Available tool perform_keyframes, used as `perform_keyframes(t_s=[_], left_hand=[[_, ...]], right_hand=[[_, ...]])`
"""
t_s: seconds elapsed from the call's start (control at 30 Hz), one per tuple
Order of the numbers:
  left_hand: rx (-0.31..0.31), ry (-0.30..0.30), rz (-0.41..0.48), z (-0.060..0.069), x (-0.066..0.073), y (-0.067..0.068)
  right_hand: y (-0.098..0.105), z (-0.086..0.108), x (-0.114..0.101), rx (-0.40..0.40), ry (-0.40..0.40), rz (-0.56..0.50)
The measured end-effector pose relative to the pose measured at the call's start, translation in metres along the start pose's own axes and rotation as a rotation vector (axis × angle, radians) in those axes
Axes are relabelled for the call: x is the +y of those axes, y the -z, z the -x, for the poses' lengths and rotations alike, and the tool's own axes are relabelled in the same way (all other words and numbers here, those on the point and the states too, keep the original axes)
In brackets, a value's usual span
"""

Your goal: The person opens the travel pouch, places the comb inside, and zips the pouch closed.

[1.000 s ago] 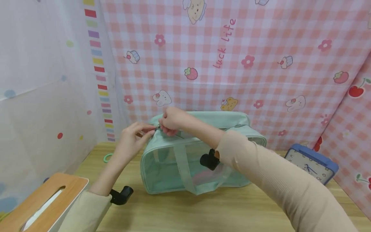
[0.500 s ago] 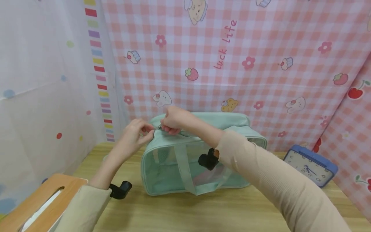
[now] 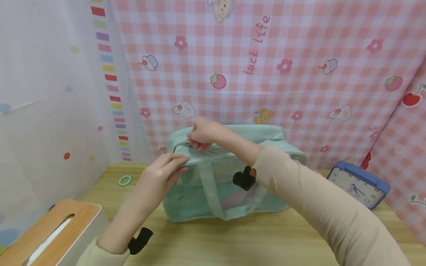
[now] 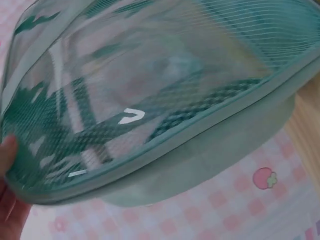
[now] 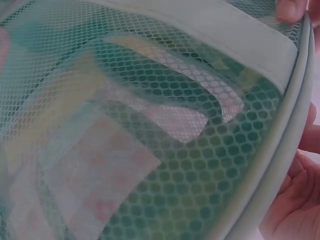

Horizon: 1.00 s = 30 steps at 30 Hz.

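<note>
A mint-green bag with a see-through mesh front and a strap handle stands on the table. My left hand pinches its top front edge near the left corner. In the left wrist view, the thumb lies on the mesh side of that edge. Above it, my right hand has curled fingers at the zipper on the bag's top, gripping the zipper pull, which is mostly hidden by the fingers. Something pink shows through the front panel.
A wood-topped tissue box stands at the front left. A green ring lies on the table left of the bag. A blue-framed clock leans at the right. Checked cloth hangs behind the bag.
My left hand has left the zipper's left end and moved right and forward to the bag's top front edge. The right hand has shifted slightly right along the zipper.
</note>
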<state>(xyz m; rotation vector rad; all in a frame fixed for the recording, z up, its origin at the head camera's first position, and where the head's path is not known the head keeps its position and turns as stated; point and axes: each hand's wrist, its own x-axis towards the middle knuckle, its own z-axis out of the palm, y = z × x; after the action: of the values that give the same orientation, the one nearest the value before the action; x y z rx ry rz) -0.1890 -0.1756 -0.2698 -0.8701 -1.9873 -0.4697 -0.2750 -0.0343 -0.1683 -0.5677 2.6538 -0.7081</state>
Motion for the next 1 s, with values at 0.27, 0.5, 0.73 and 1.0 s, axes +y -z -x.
perform_keyframes(t_s=[0.27, 0.5, 0.73, 1.0], left_hand=[[0.111, -0.021, -0.158, 0.008, 0.008, -0.009], [0.126, -0.018, -0.225, 0.01, 0.01, -0.01], [0.139, 0.0, -0.253, 0.014, 0.013, -0.01], [0.157, -0.001, -0.27, 0.016, 0.015, -0.013]], right_hand=[[0.001, 0.003, 0.007, -0.011, -0.052, -0.047], [0.0, 0.006, 0.005, -0.006, -0.064, -0.088], [0.005, 0.009, 0.016, -0.067, -0.104, -0.094], [0.001, 0.013, 0.021, -0.074, -0.092, 0.062]])
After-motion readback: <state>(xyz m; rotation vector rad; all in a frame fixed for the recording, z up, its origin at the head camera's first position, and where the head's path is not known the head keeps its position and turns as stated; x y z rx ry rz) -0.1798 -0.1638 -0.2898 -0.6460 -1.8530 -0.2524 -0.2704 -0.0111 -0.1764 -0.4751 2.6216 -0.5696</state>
